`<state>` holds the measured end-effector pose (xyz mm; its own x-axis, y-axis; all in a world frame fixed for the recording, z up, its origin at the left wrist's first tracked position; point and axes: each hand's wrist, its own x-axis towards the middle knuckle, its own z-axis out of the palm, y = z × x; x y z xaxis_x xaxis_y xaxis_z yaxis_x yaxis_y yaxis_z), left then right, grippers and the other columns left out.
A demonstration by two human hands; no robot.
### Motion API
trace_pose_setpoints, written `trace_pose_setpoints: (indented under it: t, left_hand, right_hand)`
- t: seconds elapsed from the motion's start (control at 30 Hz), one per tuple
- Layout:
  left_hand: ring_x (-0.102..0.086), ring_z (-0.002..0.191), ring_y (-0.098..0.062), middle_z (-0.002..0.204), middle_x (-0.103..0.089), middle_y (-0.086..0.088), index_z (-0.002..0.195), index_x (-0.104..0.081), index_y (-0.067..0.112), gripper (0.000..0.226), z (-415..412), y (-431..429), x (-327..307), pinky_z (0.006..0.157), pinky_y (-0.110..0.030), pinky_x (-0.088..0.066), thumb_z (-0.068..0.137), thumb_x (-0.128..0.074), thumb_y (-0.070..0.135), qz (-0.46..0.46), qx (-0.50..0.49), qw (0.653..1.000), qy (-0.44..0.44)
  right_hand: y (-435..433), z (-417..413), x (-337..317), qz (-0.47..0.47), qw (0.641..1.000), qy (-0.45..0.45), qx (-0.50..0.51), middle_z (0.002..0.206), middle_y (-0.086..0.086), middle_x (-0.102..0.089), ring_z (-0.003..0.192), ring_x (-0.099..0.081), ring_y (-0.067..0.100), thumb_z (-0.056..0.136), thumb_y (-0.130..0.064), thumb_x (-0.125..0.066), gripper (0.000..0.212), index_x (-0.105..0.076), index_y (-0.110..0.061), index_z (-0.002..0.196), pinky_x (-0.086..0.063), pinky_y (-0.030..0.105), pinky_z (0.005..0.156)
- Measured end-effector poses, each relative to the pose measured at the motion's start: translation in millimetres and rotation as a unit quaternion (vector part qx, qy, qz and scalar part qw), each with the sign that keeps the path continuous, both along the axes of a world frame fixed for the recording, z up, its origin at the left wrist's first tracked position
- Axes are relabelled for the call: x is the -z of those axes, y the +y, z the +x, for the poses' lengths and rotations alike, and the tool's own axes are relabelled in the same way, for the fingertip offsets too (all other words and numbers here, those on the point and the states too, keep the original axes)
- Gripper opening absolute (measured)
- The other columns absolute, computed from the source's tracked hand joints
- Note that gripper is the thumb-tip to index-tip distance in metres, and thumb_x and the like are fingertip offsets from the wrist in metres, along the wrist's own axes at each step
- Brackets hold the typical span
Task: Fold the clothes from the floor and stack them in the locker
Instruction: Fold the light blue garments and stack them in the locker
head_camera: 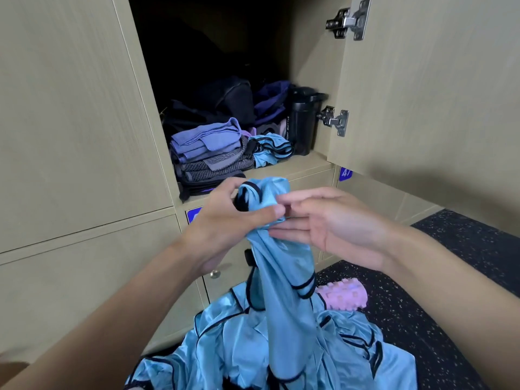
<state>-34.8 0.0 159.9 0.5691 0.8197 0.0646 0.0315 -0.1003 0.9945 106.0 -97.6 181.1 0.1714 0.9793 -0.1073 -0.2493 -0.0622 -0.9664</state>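
— What are the hands doing just now?

— The left hand (225,220), in the middle of the frame, is gripping the bunched top of a light blue shirt (281,277) with dark trim. Its fingers are curling round the cloth and the thumb is pressing on the front.

— And the other one?

— The right hand (332,229) is coming in from the right with its palm turned towards the left hand. Its fingers are lying nearly straight and close together, and their tips are touching the shirt just below the left thumb.

— Where is the shirt hanging?

— It is hanging from the hands down the centre of the frame. Its lower end is running into a heap of blue clothes (242,358) that is lying on the floor (450,277) at the bottom.

— Is anything sitting in the locker (306,167)?

— Yes, its door (422,94) is standing open at the upper right. On the shelf, left of centre, a stack of folded clothes (208,156) in purple and grey is resting near the front edge. Just to its right a folded blue top (270,152) is lying, and a black bottle (302,122) is standing upright beside that, against the right wall. Dark bags (230,99) are sitting further back.

— Anything else on the floor?

— A pink ridged roller (343,296) is lying right of the hanging shirt, close to the heap.
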Motion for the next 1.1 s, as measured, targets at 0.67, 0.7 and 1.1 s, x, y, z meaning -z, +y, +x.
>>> trace_pose_setpoints:
  t: [0.67,0.7,1.1]
  left_hand:
    - [-0.053,0.13,-0.008,0.146,-0.051,0.013,0.15,-0.017,0.052,0.115,-8,5,-8,0.102,-0.035,-0.049,0.06,-0.089,0.055,0.048,-0.007,0.998,-0.035]
    - [-0.035,0.141,-0.001,0.155,-0.034,0.018,0.15,-0.017,0.055,0.114,-8,3,-8,0.108,-0.03,-0.043,0.058,-0.086,0.062,0.142,-0.005,0.99,0.017]
    - [-0.059,0.109,0.001,0.115,-0.061,0.027,0.131,-0.051,0.042,0.078,-11,-4,0,0.093,-0.021,-0.046,0.063,-0.088,0.039,0.348,0.078,0.924,0.135]
  right_hand:
    - [-2,5,16,0.119,0.973,-0.18,0.083,0.107,-0.005,-0.072,0.096,-0.072,0.015,0.078,0.004,-0.077,0.081,-0.04,-0.037,0.137,-0.059,0.03,0.081]
    - [-2,6,15,0.12,0.973,-0.181,0.081,0.108,-0.009,-0.071,0.096,-0.071,0.01,0.078,0.002,-0.078,0.079,-0.04,-0.035,0.137,-0.058,0.025,0.08]
    - [-4,9,11,0.109,0.975,-0.178,0.074,0.109,0.012,-0.071,0.091,-0.073,0.02,0.074,-0.001,-0.08,0.084,-0.04,-0.036,0.139,-0.058,0.032,0.075]
